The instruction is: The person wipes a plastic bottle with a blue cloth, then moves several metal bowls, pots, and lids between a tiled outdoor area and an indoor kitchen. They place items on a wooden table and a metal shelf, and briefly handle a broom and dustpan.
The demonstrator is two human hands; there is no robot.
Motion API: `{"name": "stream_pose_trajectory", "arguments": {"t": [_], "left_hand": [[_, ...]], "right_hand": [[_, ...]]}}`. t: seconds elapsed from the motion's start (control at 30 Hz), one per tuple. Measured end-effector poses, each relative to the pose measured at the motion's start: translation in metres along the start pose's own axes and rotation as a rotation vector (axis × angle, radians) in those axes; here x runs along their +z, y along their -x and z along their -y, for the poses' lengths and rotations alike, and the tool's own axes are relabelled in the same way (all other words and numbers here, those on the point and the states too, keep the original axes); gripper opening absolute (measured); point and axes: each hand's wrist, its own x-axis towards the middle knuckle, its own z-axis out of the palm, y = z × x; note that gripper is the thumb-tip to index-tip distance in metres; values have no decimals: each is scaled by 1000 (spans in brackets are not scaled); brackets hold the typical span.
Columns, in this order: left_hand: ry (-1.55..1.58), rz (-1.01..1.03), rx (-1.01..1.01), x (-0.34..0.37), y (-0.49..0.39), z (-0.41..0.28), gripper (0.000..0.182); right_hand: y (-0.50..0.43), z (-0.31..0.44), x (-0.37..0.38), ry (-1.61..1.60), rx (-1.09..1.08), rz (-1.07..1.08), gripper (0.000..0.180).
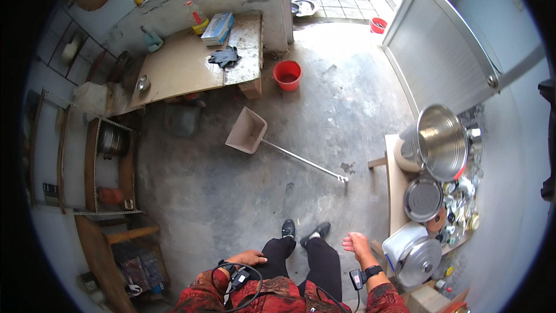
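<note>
My left hand (250, 257) is beside my left thigh, its back turned up. Its fingers are partly hidden, and no object shows in it. My right hand (358, 243) hangs clear of my right leg with the fingers loosely curled and apart, holding nothing. Nearest to it, on the right, stands a white plastic container (402, 243) with a steel pot lid (418, 261) leaning over it. On the concrete floor ahead lies a long-handled dustpan (246, 130), its pale handle (304, 159) slanting towards my right side.
A red bucket (287, 76) stands by a board-topped table (173, 67) bearing grey gloves (224, 57) and a tissue-type box (217, 29). On the right bench sit a large steel pot (443, 143) and several jars. Wooden shelving (91, 165) lines the left. A metal door (451, 48) stands ajar.
</note>
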Motion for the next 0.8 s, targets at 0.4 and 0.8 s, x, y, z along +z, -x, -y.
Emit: {"name": "stream_pose_trajectory", "arguments": {"t": [0.4, 0.8], "left_hand": [[166, -326, 48, -73, 17, -73, 53], [61, -299, -31, -126, 15, -86, 59]], "right_hand": [[-117, 109, 12, 282, 102, 58, 23], [-167, 177, 53, 421, 133, 61, 20]]}}
